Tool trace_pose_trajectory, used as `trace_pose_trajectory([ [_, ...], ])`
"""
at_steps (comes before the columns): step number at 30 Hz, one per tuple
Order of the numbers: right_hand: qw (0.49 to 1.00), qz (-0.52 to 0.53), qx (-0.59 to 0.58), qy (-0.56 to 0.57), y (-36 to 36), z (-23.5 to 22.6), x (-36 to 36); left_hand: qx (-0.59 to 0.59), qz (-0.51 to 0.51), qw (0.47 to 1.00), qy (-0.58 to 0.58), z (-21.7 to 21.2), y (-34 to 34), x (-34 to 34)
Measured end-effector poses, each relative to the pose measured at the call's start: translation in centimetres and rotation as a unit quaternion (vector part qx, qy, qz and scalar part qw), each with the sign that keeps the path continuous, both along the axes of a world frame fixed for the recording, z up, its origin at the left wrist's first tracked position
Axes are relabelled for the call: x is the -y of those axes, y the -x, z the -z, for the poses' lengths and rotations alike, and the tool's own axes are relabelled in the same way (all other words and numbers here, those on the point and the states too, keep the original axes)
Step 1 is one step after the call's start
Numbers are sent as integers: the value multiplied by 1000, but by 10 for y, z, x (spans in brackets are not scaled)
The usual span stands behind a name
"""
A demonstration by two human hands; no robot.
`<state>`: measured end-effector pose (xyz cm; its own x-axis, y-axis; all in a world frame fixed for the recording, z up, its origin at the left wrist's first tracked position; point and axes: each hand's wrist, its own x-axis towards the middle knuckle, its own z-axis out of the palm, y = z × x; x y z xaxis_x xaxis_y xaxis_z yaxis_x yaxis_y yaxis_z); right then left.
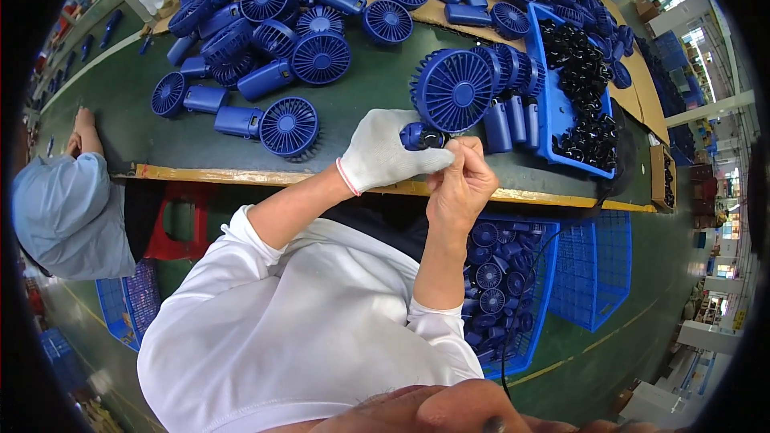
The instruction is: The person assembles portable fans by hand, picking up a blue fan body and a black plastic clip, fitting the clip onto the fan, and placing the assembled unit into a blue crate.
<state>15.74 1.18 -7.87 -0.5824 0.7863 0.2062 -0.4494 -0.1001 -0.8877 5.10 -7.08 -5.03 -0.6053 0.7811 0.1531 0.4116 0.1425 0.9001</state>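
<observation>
My left hand [380, 154], in a white knit glove, is closed around the blue handle of a handheld fan [415, 136], its end turned up with a black piece at it. Against the handle's end, my bare right hand [463, 180] pinches with thumb and forefinger; what lies between the fingertips is too small to make out. Just beyond the hands is a large round blue fan head [457, 95]; whether it joins the held handle is hidden. More fans stand in a row at its right, their handles [498, 127] side by side.
A blue tray [541, 96] of small black parts lies at the right. Many blue fans [321, 56] are heaped along the far side of the green table [337, 96]. Below the front edge stands a blue crate [539, 335] of fans. Another person [72, 212] sits at left.
</observation>
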Motion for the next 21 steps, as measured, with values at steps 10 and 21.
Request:
trace_pose_trajectory([
  [10, 996, 9, 65, -55, 9, 14, -4, -57, -27, 998, 14, 18, 7, -7],
  [21, 994, -79, 75, 18, 11, 37, -14, 80, 8, 997, -24, 34, 5, -5],
])
